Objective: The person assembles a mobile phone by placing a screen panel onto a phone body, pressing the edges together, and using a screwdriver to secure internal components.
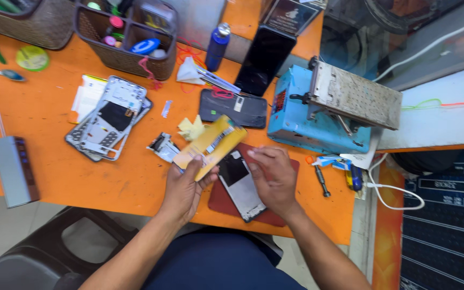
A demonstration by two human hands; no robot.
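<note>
My left hand (185,188) grips a flat yellow packet (210,145) by its lower end, tilted up to the right over the orange table (44,113). My right hand (273,177) rests with fingers bent on the right edge of an opened phone body (238,180), which lies on a dark red mat (226,201) near the table's front edge. The packet's lower end overlaps the phone's upper left corner.
A stack of phone frames (108,118) lies at left, a small metal part (162,146) and yellow cloth (191,129) beside the packet. Dark phones (233,107), a blue machine (318,115), screwdrivers (323,180), a blue bottle (217,45), baskets (127,32) and a grey box (13,169) surround them.
</note>
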